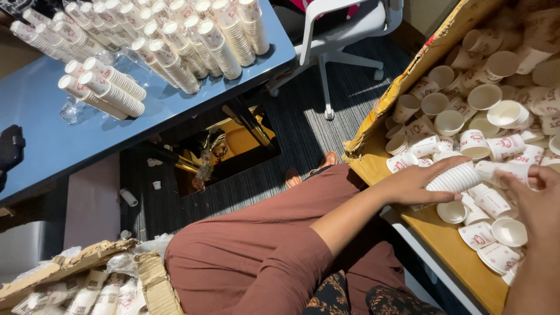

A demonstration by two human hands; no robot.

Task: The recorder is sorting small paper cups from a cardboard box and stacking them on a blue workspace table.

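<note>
Two hands: we see both of our hands at about 3 o'clock, over a big pile of paper cups.
Left hand (415, 185): our fingers are wrapped tight around a short stack of white cups (454, 178). The stack lies on its side and points toward 3 o'clock.
Right hand (535, 198): it comes in from the 4 o'clock corner. Our fingers are bent and a little apart, and they touch a single cup (506, 170) lying on its side. We cannot tell if they pinch it.
Stack and cup: the end of the stack and the single cup sit just beside each other, between our two hands.
Loose cups (484, 96): lots of white cups with red prints lie all mixed up at 2 and 3 o'clock. Some show their open tops, some lie on their sides.
Cardboard box (408, 76): the loose cups sit in it. Its torn brown flap runs up toward 1 o'clock.
Blue table (35, 134): it is at 10 o'clock, well apart from our hands.
Long stacks (175, 41): many long rows of cups lie on the blue table, near 11 o'clock.
White chair (344, 23): it stands at 12 o'clock on the dark floor.
Our lap (256, 245): reddish-brown cloth covers it at 6 o'clock.
Torn box (87, 280): it lies at 8 o'clock, with wrapped cup stacks inside.
</note>
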